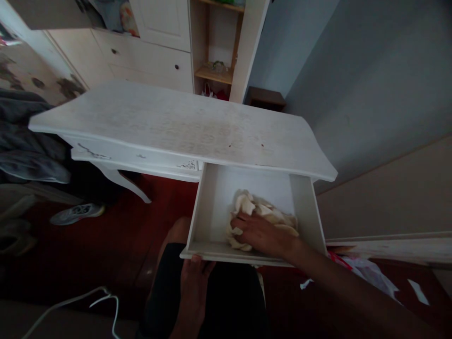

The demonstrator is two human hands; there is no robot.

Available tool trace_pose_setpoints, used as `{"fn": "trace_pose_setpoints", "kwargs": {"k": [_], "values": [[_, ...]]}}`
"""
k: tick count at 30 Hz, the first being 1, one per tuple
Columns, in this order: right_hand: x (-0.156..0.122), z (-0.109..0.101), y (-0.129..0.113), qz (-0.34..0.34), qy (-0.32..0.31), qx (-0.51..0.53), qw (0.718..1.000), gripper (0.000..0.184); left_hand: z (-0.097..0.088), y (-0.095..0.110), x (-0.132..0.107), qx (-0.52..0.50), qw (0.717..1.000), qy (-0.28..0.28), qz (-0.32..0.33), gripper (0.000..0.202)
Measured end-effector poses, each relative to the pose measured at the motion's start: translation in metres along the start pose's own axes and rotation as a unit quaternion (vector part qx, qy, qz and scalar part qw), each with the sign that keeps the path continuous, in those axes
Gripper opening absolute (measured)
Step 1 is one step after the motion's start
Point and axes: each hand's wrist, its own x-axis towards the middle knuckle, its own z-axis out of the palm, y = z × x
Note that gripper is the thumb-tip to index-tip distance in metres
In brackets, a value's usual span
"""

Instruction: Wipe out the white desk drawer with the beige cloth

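A white drawer [308, 202] is pulled out from the right side of a white table [141, 110]. Inside it a crumpled cream cloth [270, 213] lies bunched up near the drawer's front. My right hand [259, 231] reaches in from the right and presses down on the cloth, fingers curled into its folds. Below the drawer's front edge, my left hand [195, 280] holds that edge at its left corner. The thumb shows at the rim, and the other fingers are partly hidden underneath.
Brown smudges mark the tabletop. A white cabinet [155, 59] with an open shelf section stands behind it. On the red floor are a grey shoe [77, 213] at left and a plastic bag [370, 275] at right. A white cable [70, 301] loops at lower left.
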Motion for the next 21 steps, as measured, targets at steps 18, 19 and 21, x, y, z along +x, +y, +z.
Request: {"fn": "trace_pose_setpoints", "kwargs": {"k": [18, 19, 21], "values": [[-0.085, 0.010, 0.017, 0.125, -0.072, -0.105, 0.984, 0.015, 0.011, 0.003, -0.016, 0.016, 1.000, -0.017, 0.018, 0.055], [-0.085, 0.006, 0.019, 0.129, -0.069, -0.087, 0.985, 0.017, 0.010, 0.003, -0.015, 0.014, 1.000, -0.015, 0.015, 0.056], [-0.087, -0.001, 0.022, 0.147, -0.061, -0.063, 0.985, 0.021, 0.007, 0.003, -0.012, 0.012, 1.000, -0.015, 0.013, 0.055]]}}
